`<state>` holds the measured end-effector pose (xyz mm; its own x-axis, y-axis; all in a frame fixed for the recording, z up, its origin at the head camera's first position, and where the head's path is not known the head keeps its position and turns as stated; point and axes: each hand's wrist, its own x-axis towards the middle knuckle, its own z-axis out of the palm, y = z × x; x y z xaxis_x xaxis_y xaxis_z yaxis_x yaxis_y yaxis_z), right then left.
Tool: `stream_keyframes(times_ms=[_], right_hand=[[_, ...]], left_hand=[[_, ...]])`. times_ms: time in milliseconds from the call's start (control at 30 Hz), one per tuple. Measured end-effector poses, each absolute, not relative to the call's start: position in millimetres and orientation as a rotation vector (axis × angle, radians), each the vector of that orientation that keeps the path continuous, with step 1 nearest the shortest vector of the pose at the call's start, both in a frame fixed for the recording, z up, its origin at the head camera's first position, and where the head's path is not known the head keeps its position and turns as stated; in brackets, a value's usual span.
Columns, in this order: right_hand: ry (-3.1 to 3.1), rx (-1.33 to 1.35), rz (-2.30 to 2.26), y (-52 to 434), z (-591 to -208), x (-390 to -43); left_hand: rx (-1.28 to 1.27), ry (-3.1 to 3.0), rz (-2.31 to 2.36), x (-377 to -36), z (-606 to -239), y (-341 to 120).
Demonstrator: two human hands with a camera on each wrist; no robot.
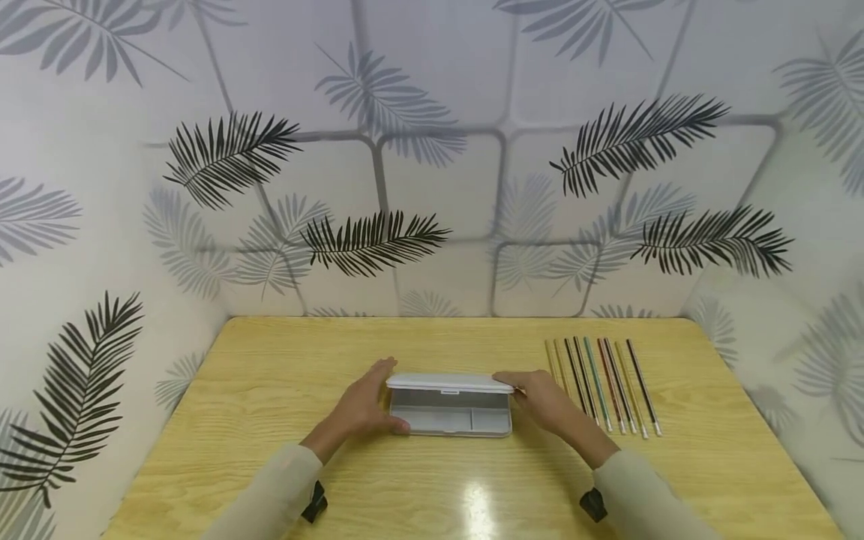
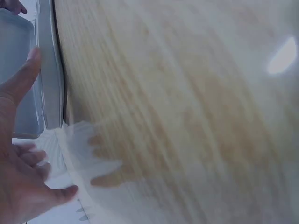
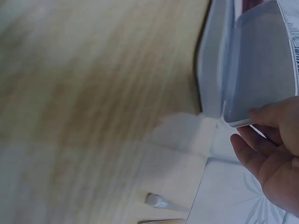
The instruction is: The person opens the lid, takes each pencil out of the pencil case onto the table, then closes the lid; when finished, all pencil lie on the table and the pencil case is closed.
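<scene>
A light grey pencil case [image 1: 437, 420] lies lengthwise on the table, its hinged lid [image 1: 445, 381] partly raised. Inside, a low divider [image 1: 471, 418] parts the shallow tray. My left hand [image 1: 364, 401] spans the case's left end, thumb [image 2: 27, 70] at the front rim and index finger by the back left corner. Its other fingers are spread beside the end in the left wrist view. With my right hand [image 1: 543, 401] I pinch the lid's right end; the thumb [image 3: 271, 114] lies on the lid's inner face and the other fingers are outside it.
Several pencils [image 1: 594, 382] in different colours lie side by side right of the case, just behind my right hand, white ends toward me. The wooden table [image 1: 290, 349] meets a leaf-patterned backdrop [image 1: 432, 292] at its back and sides.
</scene>
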<state>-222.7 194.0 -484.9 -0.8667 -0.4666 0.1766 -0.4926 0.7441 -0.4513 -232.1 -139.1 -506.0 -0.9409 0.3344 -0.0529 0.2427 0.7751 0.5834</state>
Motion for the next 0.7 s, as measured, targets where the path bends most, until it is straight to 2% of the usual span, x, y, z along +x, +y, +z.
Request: stream_keyframes(times_ms=[200,333,700], right_hand=[[-3.025,0.836,0.547,193.6,-491.6,-211.8],[-3.077,0.851,0.613,193.7,-491.0,-208.6],[-3.039,0.840,0.544,181.9,-498.1,-204.7]], left_hand=[[0.688,2.808,0.692,-231.8,-503.0,-142.6],[0.774,2.775,0.609,-233.4,-497.5,-144.2],[0.838,2.926,0.327,-224.6,-499.5,-138.5]])
